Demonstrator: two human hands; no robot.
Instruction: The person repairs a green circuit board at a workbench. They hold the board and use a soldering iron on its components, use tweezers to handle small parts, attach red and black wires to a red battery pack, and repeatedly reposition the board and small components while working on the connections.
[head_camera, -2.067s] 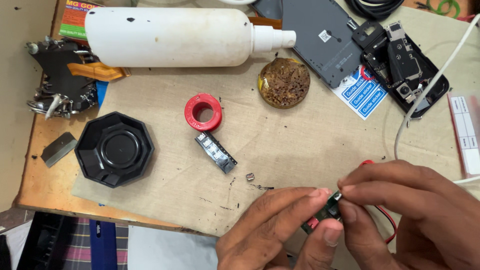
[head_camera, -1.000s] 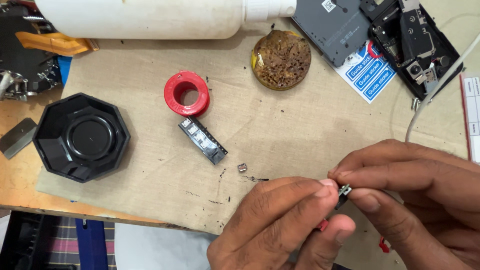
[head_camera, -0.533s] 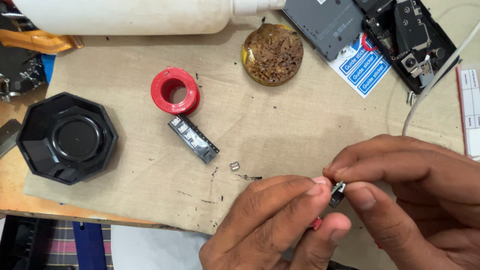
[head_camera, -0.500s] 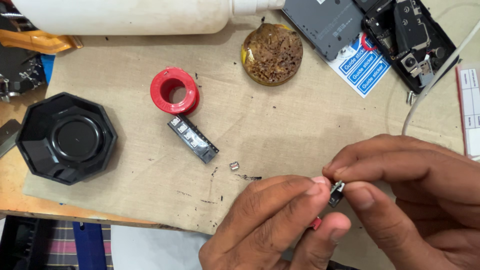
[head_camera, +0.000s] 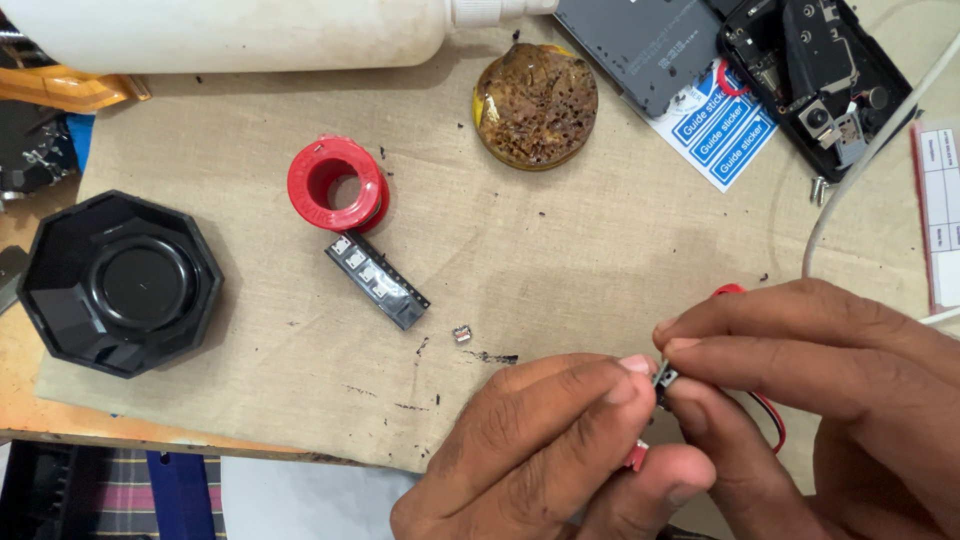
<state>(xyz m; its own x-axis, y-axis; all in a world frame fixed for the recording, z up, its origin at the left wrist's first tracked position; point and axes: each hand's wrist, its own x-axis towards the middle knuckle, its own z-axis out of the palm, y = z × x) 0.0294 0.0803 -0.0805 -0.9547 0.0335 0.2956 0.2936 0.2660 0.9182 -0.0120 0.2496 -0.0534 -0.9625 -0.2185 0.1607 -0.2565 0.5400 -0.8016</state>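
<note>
- Hardly anything has moved since half a second back: both hands sit in the same pinch low on the right, and the view has only crept a touch closer.
- Left hand (head_camera: 540, 450) fingers (head_camera: 610, 385) are pinched narrow on a tiny dark component (head_camera: 663, 380), thumb underneath.
- Right hand (head_camera: 830, 390) meets it from the other side, fingertips closed on the same part, so the part sits right between the two hands, touching both. Neither hand is nearer.
- Can't tell which way its long axis runs, too much of it is covered by fingers.
- Thin red and black wires (head_camera: 772, 420) trail from the part down under the right hand.
- Just left of the left fingertips, a small loose metal bit (head_camera: 462, 334) lies on the beige cloth mat (head_camera: 560, 250).
- Further up-left: a black strip of parts (head_camera: 377, 280) lying diagonal, touching a red spool (head_camera: 335, 184).
- Far left, a black octagonal tray (head_camera: 120, 283); up top, a brown crusty round tin (head_camera: 536, 104) and a white bottle (head_camera: 230, 30) on its side on the desk.
</note>
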